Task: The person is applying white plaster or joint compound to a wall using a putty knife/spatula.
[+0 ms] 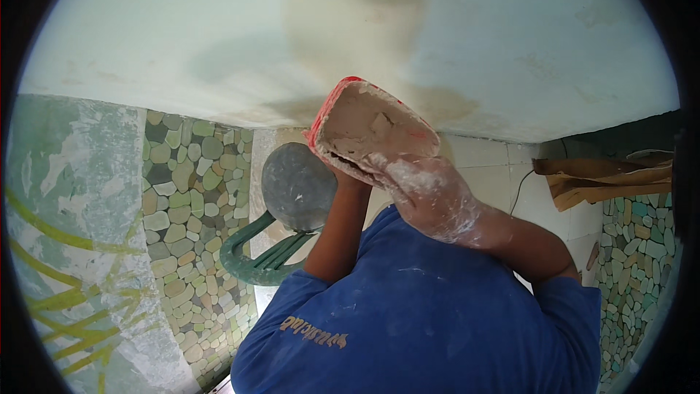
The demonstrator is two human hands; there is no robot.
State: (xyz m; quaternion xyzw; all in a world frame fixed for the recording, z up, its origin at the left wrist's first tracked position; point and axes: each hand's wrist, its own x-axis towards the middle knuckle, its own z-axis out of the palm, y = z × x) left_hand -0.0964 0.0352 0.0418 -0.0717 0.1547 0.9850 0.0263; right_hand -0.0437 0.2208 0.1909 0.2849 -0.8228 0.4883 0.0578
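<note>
A red tub (328,113), its rim crusted with dried paste, is tilted so its mouth faces up toward me. Beige plaster paste (364,124) coats the inside, with a thicker lump in the middle. My left hand (350,175) holds the tub from beneath; its fingers are mostly hidden behind it. White-smeared with paste, my right hand (430,193) is closed at the tub's near rim, fingers bent over the opening. Whatever those fingers grip is covered by the hand and paste.
A pale wall (204,51) with damp patches rises just ahead. Left of my arm are a round grey object (297,186) and a green plastic seat (251,252). Pebble-patterned flooring (193,226) lies further left. Brown cardboard (605,179) and a thin cable (520,191) are at right.
</note>
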